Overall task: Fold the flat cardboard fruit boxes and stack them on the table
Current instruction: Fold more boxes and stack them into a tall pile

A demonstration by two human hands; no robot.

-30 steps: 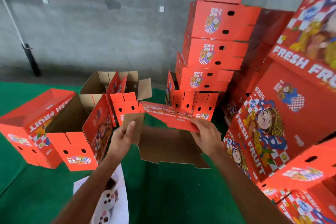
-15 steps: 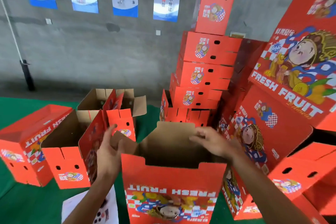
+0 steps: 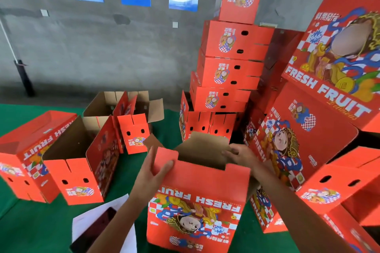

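Green-covered table. At left, open red boxes stand on it; at far centre, a leaning stack of folded boxes; at near left, a white sheet lies flat; larger cartons crowd the right.

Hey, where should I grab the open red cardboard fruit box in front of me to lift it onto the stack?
Probably grip the open red cardboard fruit box by its two short end walls, coming from above, one of the hands on each side. It stands upright with the top open, so the rims are exposed. The left hand already pinches the near-left flap; the right hand is at the far-right rim.
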